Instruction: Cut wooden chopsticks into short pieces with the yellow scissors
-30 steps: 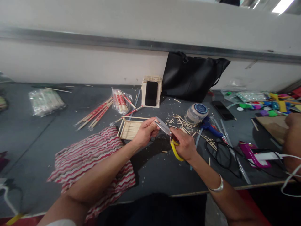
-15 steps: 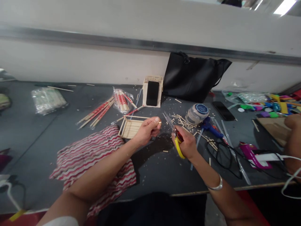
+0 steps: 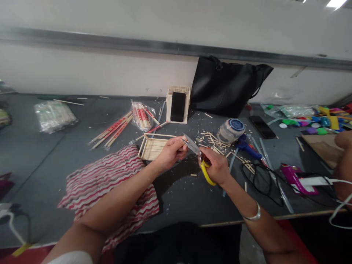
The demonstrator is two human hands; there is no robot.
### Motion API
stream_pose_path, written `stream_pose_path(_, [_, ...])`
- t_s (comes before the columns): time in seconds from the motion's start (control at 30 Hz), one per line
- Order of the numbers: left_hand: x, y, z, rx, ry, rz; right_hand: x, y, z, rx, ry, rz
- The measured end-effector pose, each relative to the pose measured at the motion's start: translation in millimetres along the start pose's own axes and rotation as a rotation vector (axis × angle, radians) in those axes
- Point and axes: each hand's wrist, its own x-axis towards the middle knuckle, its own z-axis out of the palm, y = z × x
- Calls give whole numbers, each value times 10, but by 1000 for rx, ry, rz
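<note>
Above the table (image 3: pixel 187 209), right hand (image 3: pixel 217 167) around scissors (image 3: pixel 206 173), blades (image 3: pixel 192 144) back at left hand (image 3: pixel 169 153)'s pinched, hidden stick

Muted, greyish light here, with a bright white ceiling lamp (image 3: pixel 336 3) burning out above the far right corner of the dark grey bench (image 3: pixel 35 150), and a soft shadow (image 3: pixel 173 180) pooling toward the front edge below the bare left hand (image 3: pixel 172 153). Pale glints catch the clear plastic packet (image 3: pixel 55 116) near the far left corner; wide-angle stretch bows the long grey metal rail (image 3: pixel 123 43), and detail smears at both bench ends.
</note>
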Motion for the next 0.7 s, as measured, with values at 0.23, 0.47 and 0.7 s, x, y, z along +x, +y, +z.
stream_pose_path(0.23, [3,-24,-3,-31,-24,15,-1,-6,-21,-76,9,-16])
stream_pose_path(0.47, [4,-28,-21,-8,18,9,5,-21,-33,-64,-2,-2])
stream_pose_path(0.7, [13,-54,-19,-20,41,13,1,-27,-24,-77,-6,3])
